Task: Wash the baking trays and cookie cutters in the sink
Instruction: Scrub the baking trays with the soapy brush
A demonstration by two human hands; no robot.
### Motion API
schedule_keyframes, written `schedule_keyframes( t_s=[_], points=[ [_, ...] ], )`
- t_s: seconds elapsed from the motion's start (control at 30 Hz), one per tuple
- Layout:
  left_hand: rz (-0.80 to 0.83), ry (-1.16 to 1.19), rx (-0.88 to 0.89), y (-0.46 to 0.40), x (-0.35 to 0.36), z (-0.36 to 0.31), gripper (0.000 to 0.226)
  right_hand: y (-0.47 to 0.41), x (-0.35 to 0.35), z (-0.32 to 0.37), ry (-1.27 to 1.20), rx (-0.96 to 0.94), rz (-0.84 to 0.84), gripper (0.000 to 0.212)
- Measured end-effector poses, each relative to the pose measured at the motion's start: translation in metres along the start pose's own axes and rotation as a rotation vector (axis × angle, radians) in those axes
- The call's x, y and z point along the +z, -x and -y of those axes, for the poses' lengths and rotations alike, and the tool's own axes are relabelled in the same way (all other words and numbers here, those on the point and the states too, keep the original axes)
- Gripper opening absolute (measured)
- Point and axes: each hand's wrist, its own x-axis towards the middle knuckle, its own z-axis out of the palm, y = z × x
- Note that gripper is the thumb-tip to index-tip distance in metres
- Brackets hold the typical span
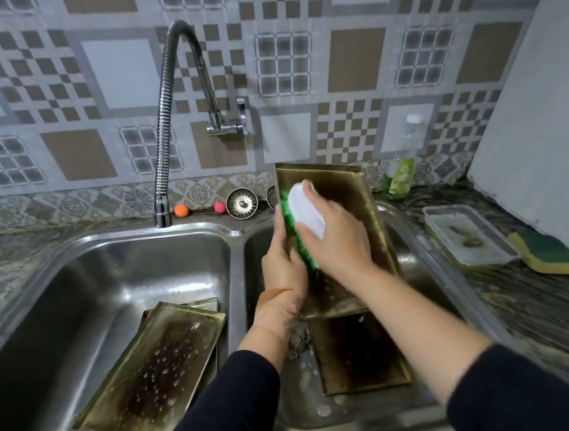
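Clearly the double sink (233,233) holds all the work: 2 basins side by side, with the flexible tap (175,87) hanging over the left one and no water visibly running. In the left basin a stained baking tray (158,367) leans on the divider, beaded with droplets, with at least 1 more tray edge showing under it. In the right basin another tray (357,356) lies flat on the bottom, and above it the tray being scrubbed (353,188) stands tilted, its top edge resting back towards the bench behind.

That upright tray looks like thin, stiff metal, light enough for 1 hand but wet and probably slick, so I would hold it by its raised rim and not its flat face. The left hand (280,263) does about that, closed on the tray's left edge low down. The right hand (333,235) is wrapped around a white-backed brush (305,213) with green bristles pressed against the tray's dark face.

Small metal pieces near the drain (299,343) may be cookie cutters; too blurred to say, but such things would be thin-edged and easy to drop when soapy.

On the right bench sit a clear plastic tray (467,233), a yellow and green sponge (551,254) and a bottle of green dish soap (401,174).
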Motion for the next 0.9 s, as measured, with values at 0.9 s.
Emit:
schedule_keyframes(
  t_s=[0.9],
  points=[
    [0.287,-0.626,0.205,0.04,0.023,-0.005,0.052,-0.026,-0.045,-0.018,-0.308,0.391,-0.236,0.061]
  ],
)
